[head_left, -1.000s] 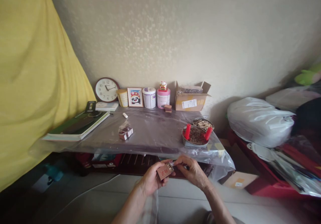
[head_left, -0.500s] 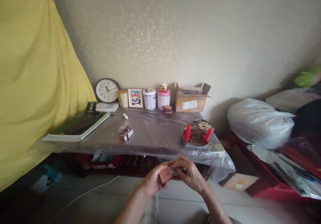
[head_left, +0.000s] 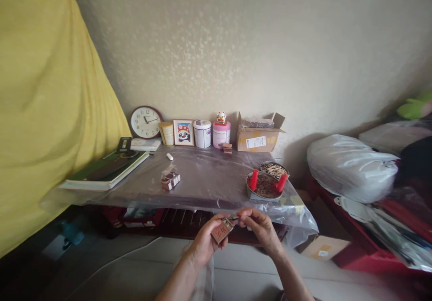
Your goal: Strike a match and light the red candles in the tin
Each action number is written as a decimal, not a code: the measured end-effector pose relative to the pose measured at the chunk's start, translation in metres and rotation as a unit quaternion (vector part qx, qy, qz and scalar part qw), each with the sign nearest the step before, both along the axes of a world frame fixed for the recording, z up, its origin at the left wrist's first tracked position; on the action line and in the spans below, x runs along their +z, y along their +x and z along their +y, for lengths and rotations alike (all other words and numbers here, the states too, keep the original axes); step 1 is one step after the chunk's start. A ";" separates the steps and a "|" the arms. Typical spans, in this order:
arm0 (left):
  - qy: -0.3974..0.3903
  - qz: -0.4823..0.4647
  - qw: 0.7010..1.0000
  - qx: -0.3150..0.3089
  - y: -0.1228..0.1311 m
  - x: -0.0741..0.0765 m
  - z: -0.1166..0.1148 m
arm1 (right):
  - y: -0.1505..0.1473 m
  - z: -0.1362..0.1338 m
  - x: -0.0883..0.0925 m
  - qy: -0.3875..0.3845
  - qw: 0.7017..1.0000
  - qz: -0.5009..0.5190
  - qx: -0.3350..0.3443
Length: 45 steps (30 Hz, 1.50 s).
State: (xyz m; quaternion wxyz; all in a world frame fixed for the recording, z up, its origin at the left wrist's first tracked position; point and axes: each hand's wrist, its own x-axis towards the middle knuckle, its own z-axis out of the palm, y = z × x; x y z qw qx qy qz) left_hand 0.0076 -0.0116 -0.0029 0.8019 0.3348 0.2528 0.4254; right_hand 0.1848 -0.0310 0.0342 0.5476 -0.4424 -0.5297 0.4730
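My left hand [head_left: 205, 241] is closed around a small reddish-brown matchbox [head_left: 220, 233], just in front of the table's near edge. Its tray is slid partly out, and pale matches show at the far end. Beside that end, my right hand [head_left: 259, 228] pinches a thin match [head_left: 234, 218] between thumb and fingertips. On the table beyond stands a round tin [head_left: 264, 198] with dark filling and two red candles [head_left: 254, 180] upright in it. A dish of loose matches [head_left: 275, 170] sits just behind it.
A wrapped pack of matchboxes [head_left: 170, 181] and a small white object [head_left: 169, 156] lie on the plastic-covered table [head_left: 205, 175]. Along the wall stand a clock [head_left: 146, 122], canisters [head_left: 202, 134] and a cardboard box [head_left: 257, 140]. A large book [head_left: 104, 172] lies left; bags [head_left: 351, 166] are piled right.
My right hand has drawn back slightly to the right from the matchbox's open end, with a match now showing at its fingertips. The matchbox has shifted slightly left in my left hand.
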 end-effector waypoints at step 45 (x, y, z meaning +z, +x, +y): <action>0.070 -0.092 0.993 0.025 0.006 0.004 -0.003 | -0.014 -0.009 -0.013 0.333 0.869 -0.354 -0.085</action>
